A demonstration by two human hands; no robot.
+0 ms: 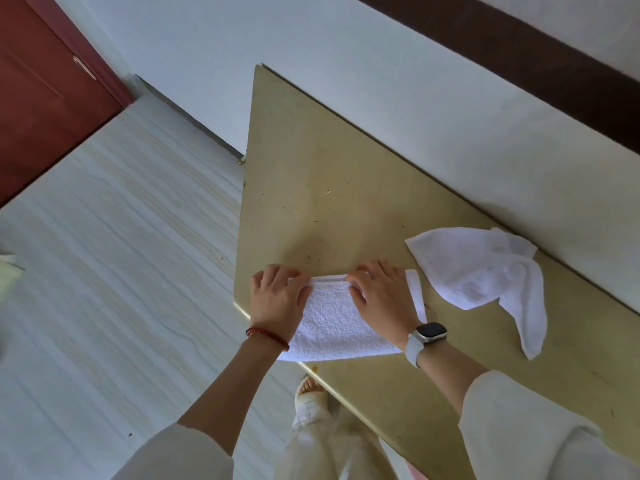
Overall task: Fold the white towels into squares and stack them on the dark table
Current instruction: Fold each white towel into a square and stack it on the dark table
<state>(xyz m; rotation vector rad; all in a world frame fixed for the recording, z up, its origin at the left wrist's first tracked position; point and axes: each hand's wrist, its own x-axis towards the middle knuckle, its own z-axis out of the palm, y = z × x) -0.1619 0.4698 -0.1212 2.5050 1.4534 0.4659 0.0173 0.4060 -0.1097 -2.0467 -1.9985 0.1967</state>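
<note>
While both hands, left [277, 299] and right [379, 294], pinch the folded towel's [332, 323] far edge at lower centre, they should square corners before creasing.

Both forearms reach forward from loose pale sleeves, bare from elbow to wrist. The left hand [277, 299] lies palm down, fingers curled at the far end, thumb angled to the right. The right hand [379, 296] lies palm down just beside it, fingers bent, thumb pointing left. Whether either grip pinches anything cannot be told.
</note>
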